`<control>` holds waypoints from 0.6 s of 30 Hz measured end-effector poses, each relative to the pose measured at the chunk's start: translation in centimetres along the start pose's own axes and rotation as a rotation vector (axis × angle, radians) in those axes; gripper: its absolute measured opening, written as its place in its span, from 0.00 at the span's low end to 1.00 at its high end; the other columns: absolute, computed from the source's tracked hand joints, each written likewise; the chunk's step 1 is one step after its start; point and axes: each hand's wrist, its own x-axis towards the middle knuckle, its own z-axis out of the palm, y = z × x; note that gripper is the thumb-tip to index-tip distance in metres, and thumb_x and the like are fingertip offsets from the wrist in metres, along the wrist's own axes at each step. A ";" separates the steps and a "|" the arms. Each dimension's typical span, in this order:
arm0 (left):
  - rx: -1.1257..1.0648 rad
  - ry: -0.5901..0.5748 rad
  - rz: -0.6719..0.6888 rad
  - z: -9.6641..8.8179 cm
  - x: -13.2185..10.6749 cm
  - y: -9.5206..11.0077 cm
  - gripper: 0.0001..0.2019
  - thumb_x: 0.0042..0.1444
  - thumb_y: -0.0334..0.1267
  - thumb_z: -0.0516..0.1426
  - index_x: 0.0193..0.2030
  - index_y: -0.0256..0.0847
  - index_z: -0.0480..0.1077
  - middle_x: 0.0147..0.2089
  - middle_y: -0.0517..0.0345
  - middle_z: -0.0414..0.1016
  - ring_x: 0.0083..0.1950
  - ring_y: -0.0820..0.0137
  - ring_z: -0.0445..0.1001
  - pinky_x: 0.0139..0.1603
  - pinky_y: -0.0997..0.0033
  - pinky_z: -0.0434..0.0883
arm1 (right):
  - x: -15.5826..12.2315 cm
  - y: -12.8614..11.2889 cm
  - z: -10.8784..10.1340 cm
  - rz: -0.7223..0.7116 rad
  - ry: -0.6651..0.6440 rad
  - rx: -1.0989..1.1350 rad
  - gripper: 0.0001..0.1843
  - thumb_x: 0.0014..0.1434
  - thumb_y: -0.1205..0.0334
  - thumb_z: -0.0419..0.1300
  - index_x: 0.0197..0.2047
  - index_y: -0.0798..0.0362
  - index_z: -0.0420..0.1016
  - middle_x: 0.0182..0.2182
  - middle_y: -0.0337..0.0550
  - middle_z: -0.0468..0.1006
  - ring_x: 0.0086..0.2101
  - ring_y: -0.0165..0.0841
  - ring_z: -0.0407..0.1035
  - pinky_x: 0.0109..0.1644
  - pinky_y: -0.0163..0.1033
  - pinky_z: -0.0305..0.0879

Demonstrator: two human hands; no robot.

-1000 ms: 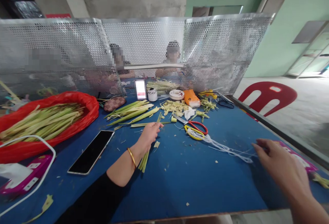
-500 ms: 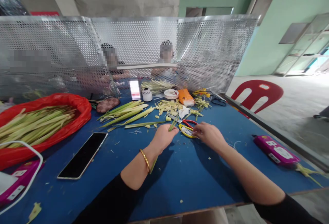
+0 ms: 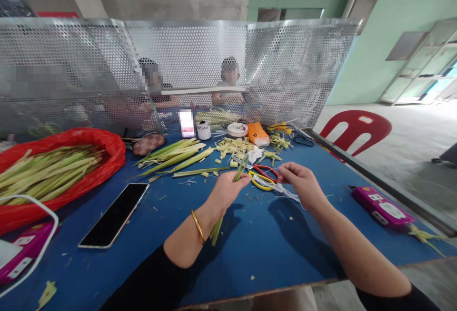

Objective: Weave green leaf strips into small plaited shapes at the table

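Observation:
My left hand [image 3: 228, 188] is closed around a small bunch of green leaf strips [image 3: 217, 231], whose tips poke up above the thumb and whose lower ends hang below the wrist. To its right, my right hand [image 3: 298, 180] pinches thumb and fingertips together; whatever is between them is too fine to make out. Between the hands lie scissors [image 3: 268, 172] with red and yellow handles, blades pointing away to the left. A bundle of white threads [image 3: 282, 190] is draped across the yellow handle and runs toward my right wrist.
Long leaves [image 3: 178, 156] and yellowish scraps [image 3: 233, 147] lie behind the hands. A red bag [image 3: 117, 147] of leaves and a phone [image 3: 114, 216] are left. Tape [image 3: 237, 130], an orange packet [image 3: 257, 133] and a perforated screen [image 3: 200, 54] stand behind. A purple box [image 3: 382, 207] is right.
My right hand has moved right and up, off the yellow handle. The white threads now stretch out to the right. The strips in my left hand show more below the wrist.

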 end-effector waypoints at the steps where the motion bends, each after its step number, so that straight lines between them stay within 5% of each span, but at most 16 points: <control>1: -0.037 -0.026 0.012 0.1 -0.2 0.3 0.15 0.50 0.46 0.59 0.38 0.38 0.75 0.18 0.70 0.56 0.20 0.78 0.51 0.25 0.76 0.54 | -0.3 -0.7 0.2 0.016 -0.044 0.059 0.18 0.55 0.45 0.55 0.27 0.53 0.68 0.20 0.38 0.72 0.24 0.30 0.66 0.32 0.37 0.65; 4: -0.095 -0.117 0.094 0.6 -0.7 0.7 0.17 0.48 0.47 0.62 0.40 0.37 0.76 0.20 0.68 0.60 0.22 0.78 0.54 0.25 0.76 0.55 | -1.0 -2.7 1.3 0.093 -0.242 0.249 0.18 0.50 0.46 0.62 0.25 0.53 0.68 0.19 0.35 0.69 0.20 0.27 0.62 0.28 0.34 0.61; 8: -0.075 -0.133 0.204 0.5 -0.9 0.5 0.12 0.47 0.45 0.62 0.28 0.37 0.74 0.22 0.65 0.65 0.25 0.77 0.57 0.26 0.76 0.56 | -1.2 -4.1 2.0 0.126 -0.371 0.305 0.18 0.48 0.46 0.65 0.26 0.53 0.69 0.20 0.34 0.70 0.20 0.25 0.61 0.26 0.33 0.59; 14: -0.164 -0.087 -0.020 -2.0 -1.2 1.4 0.12 0.47 0.46 0.62 0.25 0.39 0.69 0.14 0.72 0.48 0.17 0.81 0.44 0.18 0.76 0.43 | -0.7 -2.7 -0.8 0.171 -0.413 0.254 0.19 0.44 0.48 0.69 0.32 0.55 0.75 0.21 0.36 0.73 0.21 0.25 0.62 0.27 0.33 0.60; 18: -0.204 -0.051 -0.026 -4.1 -1.3 1.7 0.11 0.47 0.44 0.63 0.25 0.39 0.70 0.15 0.72 0.47 0.16 0.82 0.42 0.18 0.75 0.41 | -1.3 -1.0 -3.0 0.193 -0.388 0.223 0.20 0.44 0.47 0.69 0.33 0.55 0.77 0.22 0.37 0.74 0.23 0.27 0.64 0.30 0.35 0.63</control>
